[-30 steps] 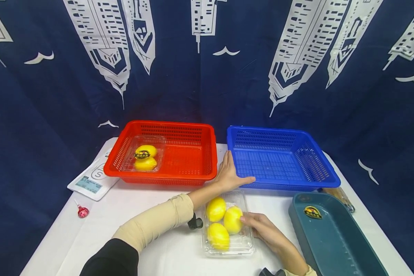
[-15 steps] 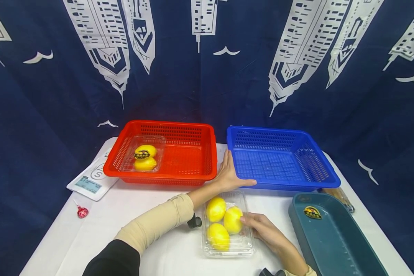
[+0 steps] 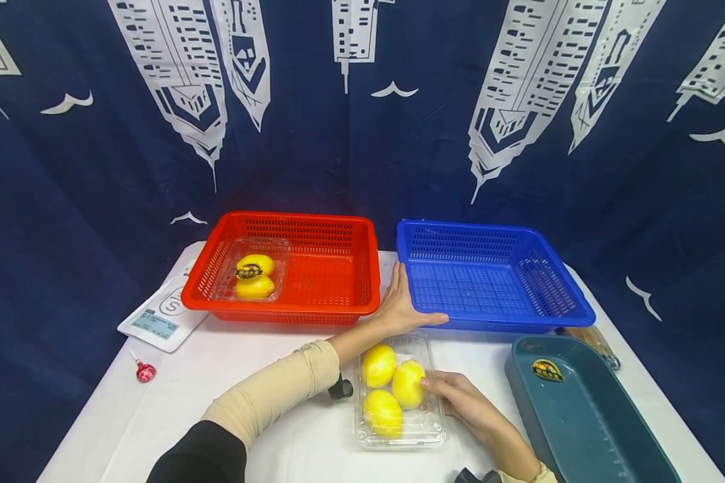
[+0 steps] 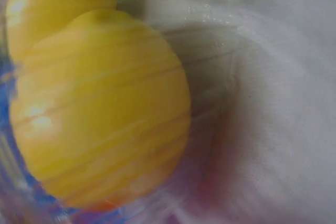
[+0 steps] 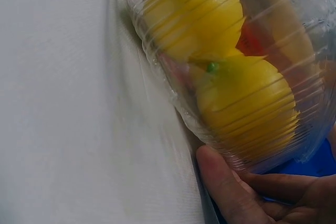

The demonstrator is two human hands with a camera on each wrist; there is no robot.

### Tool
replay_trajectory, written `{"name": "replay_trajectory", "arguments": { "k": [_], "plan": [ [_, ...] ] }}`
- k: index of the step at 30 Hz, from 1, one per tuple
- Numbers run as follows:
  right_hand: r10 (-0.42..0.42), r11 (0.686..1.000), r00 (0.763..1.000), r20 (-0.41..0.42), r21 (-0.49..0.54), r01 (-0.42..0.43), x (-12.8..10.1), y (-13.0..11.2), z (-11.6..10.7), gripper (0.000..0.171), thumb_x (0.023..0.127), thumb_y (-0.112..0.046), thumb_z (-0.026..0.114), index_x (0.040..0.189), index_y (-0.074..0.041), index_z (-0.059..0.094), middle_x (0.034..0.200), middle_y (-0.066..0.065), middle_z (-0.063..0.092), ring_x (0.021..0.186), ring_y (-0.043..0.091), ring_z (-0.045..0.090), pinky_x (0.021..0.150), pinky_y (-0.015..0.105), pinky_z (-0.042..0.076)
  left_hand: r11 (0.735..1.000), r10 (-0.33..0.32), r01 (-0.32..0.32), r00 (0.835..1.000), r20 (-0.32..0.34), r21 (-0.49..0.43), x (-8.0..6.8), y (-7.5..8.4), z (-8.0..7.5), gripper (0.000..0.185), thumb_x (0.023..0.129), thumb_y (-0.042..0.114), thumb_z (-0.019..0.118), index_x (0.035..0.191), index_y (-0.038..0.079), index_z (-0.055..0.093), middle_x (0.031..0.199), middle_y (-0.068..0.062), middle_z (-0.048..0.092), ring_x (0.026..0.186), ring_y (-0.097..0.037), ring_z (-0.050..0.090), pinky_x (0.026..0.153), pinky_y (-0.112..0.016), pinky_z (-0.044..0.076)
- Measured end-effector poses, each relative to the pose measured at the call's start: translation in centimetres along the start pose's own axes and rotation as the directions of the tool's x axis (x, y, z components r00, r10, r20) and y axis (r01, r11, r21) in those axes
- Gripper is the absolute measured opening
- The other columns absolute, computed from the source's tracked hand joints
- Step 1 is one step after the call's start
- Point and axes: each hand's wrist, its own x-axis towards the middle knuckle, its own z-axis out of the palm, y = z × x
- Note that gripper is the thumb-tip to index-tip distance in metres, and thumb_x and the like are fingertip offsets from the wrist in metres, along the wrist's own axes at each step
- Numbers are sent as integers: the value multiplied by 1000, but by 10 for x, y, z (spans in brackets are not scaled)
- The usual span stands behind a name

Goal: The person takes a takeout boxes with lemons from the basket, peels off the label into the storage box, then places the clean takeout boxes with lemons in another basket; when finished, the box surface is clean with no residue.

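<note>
Clear clamshell box [image 3: 401,392] holding 3 lemons [image 3: 393,394], lying on the white table [image 3: 278,429] between both hands. Right hand [image 3: 468,406]: fingers loosely curled against the box's right side, thumb [image 5: 223,187] pressed to its ribbed wall. Left hand [image 3: 401,305]: flat and open beyond the box's far edge, just in front of the blue basket [image 3: 492,278]; contact with the box cannot be told. Thin plastic probably flexes and slips; the fruit adds weight. Best gripped at opposite side walls, low, near the rim.
</note>
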Motion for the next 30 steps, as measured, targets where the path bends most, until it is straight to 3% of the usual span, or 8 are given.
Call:
{"name": "replay_trajectory", "arguments": {
  "k": [11, 22, 30],
  "plan": [
    [21, 1000, 1000, -15, -5, -21, -2, -3, 1, 57, 100, -27, 45, 134, 19, 41, 109, 2, 66, 97, 13, 63, 84, 28, 57, 999, 0, 0, 1000, 4, -45, 0, 1, 1, 133, 70, 54, 80, 156, 12, -11, 164, 2, -19, 154, -25, 9, 121, -48, 25],
    [66, 998, 994, -86, 15, -65, -13, 0, 6, 55, 100, -30, 48, 130, 15, 49, 107, -1, 66, 97, 12, 61, 84, 28, 56, 990, -34, 30, 999, -27, -136, -1, 2, 3, 134, 67, 50, 85, 157, 15, -7, 165, 5, -14, 153, -24, 12, 122, -45, 25],
    [75, 997, 994, -81, 15, -74, -31, -1, 4, 62, 100, -29, 47, 136, 20, 38, 116, 5, 65, 102, 13, 62, 88, 30, 57, 990, -16, 8, 998, -58, -143, 0, 1, 6, 134, 66, 48, 86, 157, 14, -5, 165, 3, -13, 153, -24, 10, 122, -46, 23]
  ]
}}
